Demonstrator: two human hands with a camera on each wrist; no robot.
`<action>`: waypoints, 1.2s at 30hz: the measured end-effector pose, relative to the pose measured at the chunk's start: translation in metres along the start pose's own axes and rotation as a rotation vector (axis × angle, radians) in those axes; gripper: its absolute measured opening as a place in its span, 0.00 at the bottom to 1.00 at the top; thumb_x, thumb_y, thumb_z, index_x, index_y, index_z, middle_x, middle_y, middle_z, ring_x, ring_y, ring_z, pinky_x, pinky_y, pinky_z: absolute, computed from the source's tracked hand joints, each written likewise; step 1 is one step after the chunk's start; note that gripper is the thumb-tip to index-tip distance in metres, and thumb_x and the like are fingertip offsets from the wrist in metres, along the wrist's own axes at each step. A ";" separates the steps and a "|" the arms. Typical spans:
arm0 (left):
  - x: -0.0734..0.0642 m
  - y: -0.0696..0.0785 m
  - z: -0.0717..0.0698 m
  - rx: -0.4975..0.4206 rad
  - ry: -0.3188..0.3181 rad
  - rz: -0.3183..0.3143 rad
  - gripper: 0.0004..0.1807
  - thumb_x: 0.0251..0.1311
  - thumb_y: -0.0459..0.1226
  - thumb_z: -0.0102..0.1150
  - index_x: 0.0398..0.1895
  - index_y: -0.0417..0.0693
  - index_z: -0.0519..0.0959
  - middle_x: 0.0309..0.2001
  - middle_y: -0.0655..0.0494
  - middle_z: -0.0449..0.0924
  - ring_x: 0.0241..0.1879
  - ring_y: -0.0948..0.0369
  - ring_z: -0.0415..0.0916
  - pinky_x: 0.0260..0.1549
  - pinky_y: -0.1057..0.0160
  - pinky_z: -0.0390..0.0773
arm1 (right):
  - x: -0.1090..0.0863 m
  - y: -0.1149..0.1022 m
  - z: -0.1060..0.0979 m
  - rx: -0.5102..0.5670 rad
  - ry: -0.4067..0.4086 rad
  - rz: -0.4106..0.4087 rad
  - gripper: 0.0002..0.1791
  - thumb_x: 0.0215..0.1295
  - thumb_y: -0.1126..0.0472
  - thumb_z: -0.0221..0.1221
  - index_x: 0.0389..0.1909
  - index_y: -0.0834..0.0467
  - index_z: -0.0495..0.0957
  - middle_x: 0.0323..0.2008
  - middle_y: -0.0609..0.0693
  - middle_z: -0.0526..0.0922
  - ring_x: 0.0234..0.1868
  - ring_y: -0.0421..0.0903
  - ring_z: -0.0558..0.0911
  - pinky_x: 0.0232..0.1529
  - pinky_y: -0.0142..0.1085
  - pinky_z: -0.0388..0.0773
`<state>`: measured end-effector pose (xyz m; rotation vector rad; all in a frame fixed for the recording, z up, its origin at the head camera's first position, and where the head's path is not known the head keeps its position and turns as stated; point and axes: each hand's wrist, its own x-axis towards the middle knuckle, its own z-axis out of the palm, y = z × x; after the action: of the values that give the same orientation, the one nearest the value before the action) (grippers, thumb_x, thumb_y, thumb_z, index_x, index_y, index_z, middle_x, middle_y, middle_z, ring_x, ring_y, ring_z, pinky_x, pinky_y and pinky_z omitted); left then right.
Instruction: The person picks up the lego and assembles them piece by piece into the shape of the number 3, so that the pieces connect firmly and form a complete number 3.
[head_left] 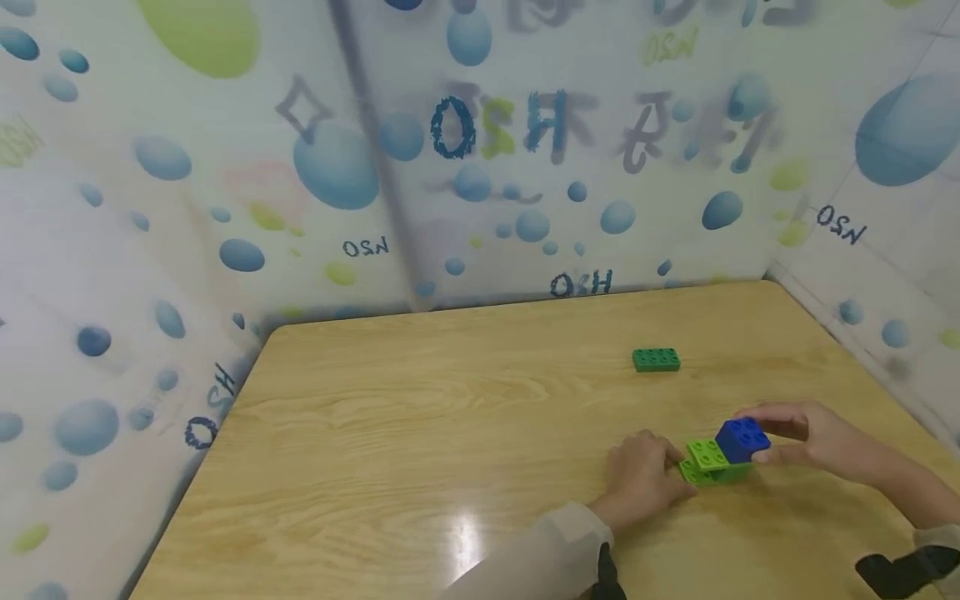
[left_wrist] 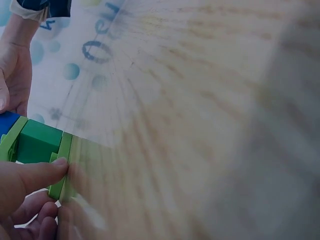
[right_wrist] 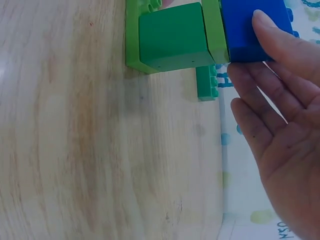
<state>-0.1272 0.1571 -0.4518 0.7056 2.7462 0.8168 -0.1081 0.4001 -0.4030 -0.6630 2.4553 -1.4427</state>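
Observation:
A small stack of toy building bricks stands on the table at the right. It has a light green bottom piece (left_wrist: 59,187), a green block (right_wrist: 175,37) above that, another light green piece (head_left: 707,454), and a blue brick (head_left: 742,442) on top. My left hand (head_left: 641,479) pinches the bottom piece, its thumb on the edge in the left wrist view. With thumb and fingers, my right hand (head_left: 821,437) holds the blue brick from the right side. The blue brick touches or nearly touches the light green piece under it; how firmly it sits I cannot tell.
A loose green brick (head_left: 656,360) lies farther back on the wooden table (head_left: 420,417). Behind and beside the table hangs a white curtain (head_left: 480,225) printed with blue and green drops and letters.

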 end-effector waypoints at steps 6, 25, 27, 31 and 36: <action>-0.001 -0.001 0.001 -0.045 -0.015 -0.005 0.17 0.41 0.51 0.72 0.39 0.65 0.84 0.27 0.72 0.66 0.29 0.72 0.60 0.29 0.69 0.58 | -0.001 0.007 -0.002 0.080 -0.046 -0.021 0.28 0.58 0.77 0.56 0.56 0.48 0.73 0.52 0.29 0.74 0.51 0.25 0.70 0.44 0.22 0.69; -0.003 -0.002 -0.001 -0.080 -0.039 -0.008 0.17 0.43 0.49 0.72 0.40 0.63 0.84 0.27 0.72 0.64 0.27 0.72 0.58 0.29 0.69 0.57 | 0.025 -0.006 -0.046 0.144 -0.219 0.103 0.28 0.68 0.73 0.46 0.69 0.57 0.58 0.57 0.31 0.71 0.53 0.30 0.72 0.44 0.32 0.75; -0.003 -0.002 -0.002 -0.079 -0.043 -0.011 0.17 0.43 0.49 0.72 0.40 0.63 0.84 0.27 0.72 0.65 0.27 0.72 0.58 0.28 0.69 0.57 | 0.032 -0.002 -0.049 0.080 -0.163 0.121 0.27 0.68 0.71 0.47 0.68 0.58 0.59 0.55 0.31 0.72 0.52 0.31 0.73 0.43 0.33 0.75; -0.003 -0.004 -0.002 -0.093 -0.047 -0.001 0.17 0.43 0.49 0.72 0.40 0.63 0.84 0.27 0.73 0.65 0.28 0.73 0.58 0.28 0.69 0.58 | 0.044 0.009 -0.050 -0.020 -0.065 0.184 0.26 0.68 0.66 0.51 0.66 0.61 0.62 0.53 0.36 0.74 0.50 0.32 0.75 0.42 0.34 0.75; -0.002 -0.004 0.000 -0.101 -0.046 0.005 0.17 0.43 0.50 0.72 0.39 0.63 0.84 0.28 0.73 0.65 0.27 0.73 0.58 0.29 0.69 0.58 | 0.057 0.026 -0.049 -0.071 0.005 0.229 0.27 0.67 0.61 0.53 0.65 0.64 0.61 0.55 0.51 0.75 0.49 0.36 0.77 0.43 0.35 0.73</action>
<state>-0.1269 0.1536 -0.4539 0.7027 2.6424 0.9209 -0.1846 0.4211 -0.3993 -0.3756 2.5007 -1.2777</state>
